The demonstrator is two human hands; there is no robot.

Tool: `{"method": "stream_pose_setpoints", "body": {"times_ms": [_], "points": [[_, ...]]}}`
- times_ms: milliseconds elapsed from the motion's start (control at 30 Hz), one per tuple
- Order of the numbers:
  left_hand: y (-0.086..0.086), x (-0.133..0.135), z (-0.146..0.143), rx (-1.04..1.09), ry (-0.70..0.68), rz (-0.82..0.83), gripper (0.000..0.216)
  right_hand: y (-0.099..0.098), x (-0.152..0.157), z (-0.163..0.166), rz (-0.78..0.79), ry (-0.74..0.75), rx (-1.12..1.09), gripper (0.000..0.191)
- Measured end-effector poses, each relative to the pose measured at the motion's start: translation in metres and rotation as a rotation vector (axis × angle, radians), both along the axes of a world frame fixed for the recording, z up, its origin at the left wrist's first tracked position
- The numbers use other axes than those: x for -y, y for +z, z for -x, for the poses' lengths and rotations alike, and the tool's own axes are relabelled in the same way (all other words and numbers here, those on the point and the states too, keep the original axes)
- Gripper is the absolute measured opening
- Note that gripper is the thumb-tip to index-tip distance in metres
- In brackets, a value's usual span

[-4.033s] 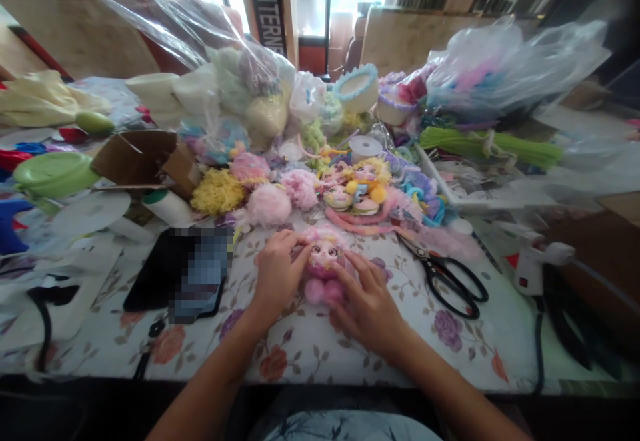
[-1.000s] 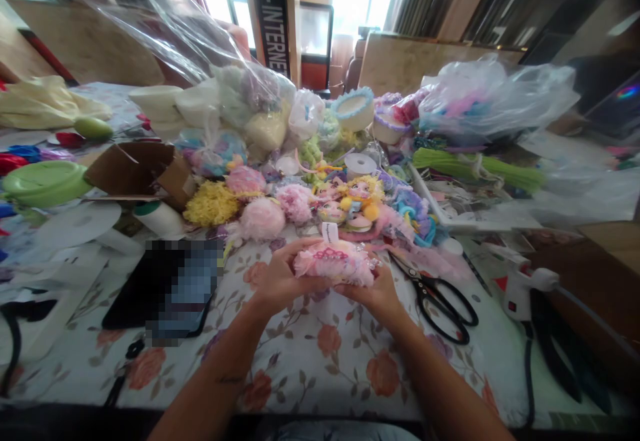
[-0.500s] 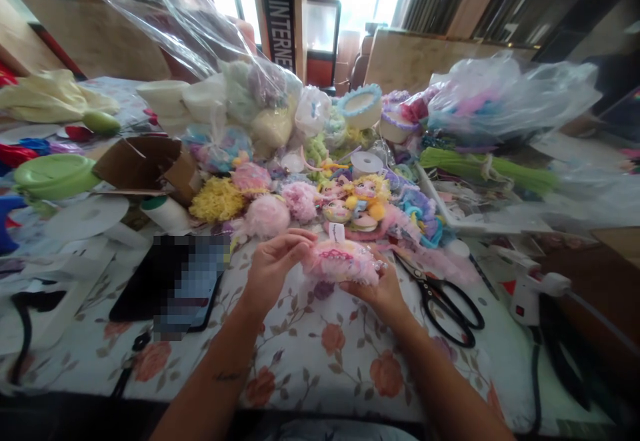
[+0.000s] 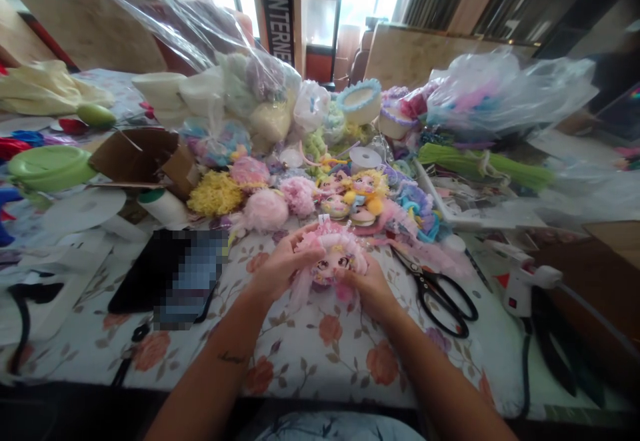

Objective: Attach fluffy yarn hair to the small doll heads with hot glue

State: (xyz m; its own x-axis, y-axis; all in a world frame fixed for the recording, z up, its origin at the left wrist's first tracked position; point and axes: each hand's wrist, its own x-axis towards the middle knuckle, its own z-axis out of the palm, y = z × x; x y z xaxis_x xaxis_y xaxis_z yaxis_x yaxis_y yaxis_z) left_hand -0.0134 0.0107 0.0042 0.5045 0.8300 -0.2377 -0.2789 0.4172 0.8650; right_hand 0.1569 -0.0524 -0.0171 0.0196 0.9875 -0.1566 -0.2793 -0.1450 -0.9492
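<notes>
Between my two hands is a pink fluffy doll head (image 4: 334,261) with large printed eyes, its face turned up toward me. My left hand (image 4: 287,261) grips its left side, thumb across the pink trim. On the opposite side my right hand (image 4: 367,284) holds it, thumb on the lower face. A small white tag (image 4: 325,218) sticks up from its top edge. Just beyond lie several similar doll heads (image 4: 369,184) with yellow and pink trim. Pink pompoms (image 4: 267,210) and a yellow curly bundle (image 4: 215,194) are left of those.
Black-handled scissors (image 4: 445,301) lie open right of my hands, with a white glue gun (image 4: 520,288) farther right. At left are a phone (image 4: 193,281), a thread cone (image 4: 163,208) and a cardboard box (image 4: 145,161). A white tray (image 4: 443,204) holds green stems (image 4: 480,164).
The doll head has been turned from edge-on to face up. My left hand has shifted right and its thumb now lies over the front; my right thumb rests on the face.
</notes>
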Motion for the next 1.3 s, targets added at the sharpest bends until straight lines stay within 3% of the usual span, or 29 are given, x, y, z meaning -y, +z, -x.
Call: {"method": "stream_pose_setpoints", "body": {"times_ms": [167, 433, 733, 1033, 1300], "points": [[0.001, 0.006, -0.008, 0.012, 0.093, -0.020, 0.067, -0.004, 0.001, -0.001, -0.017, -0.051, 0.021, 0.052], [-0.005, 0.004, -0.008, 0.012, 0.106, -0.032, 0.059, -0.006, -0.001, -0.001, -0.025, -0.059, 0.008, 0.052], [0.003, 0.008, -0.007, 0.008, 0.064, -0.076, 0.076, 0.002, 0.000, 0.000, -0.154, -0.010, 0.015, 0.053], [-0.002, 0.013, -0.010, -0.054, 0.147, -0.258, 0.071, 0.004, 0.001, 0.003, -0.183, -0.030, 0.016, 0.051], [-0.003, 0.015, -0.012, -0.055, 0.183, -0.263, 0.069, 0.001, -0.001, 0.003, -0.157, -0.050, 0.024, 0.053]]}}
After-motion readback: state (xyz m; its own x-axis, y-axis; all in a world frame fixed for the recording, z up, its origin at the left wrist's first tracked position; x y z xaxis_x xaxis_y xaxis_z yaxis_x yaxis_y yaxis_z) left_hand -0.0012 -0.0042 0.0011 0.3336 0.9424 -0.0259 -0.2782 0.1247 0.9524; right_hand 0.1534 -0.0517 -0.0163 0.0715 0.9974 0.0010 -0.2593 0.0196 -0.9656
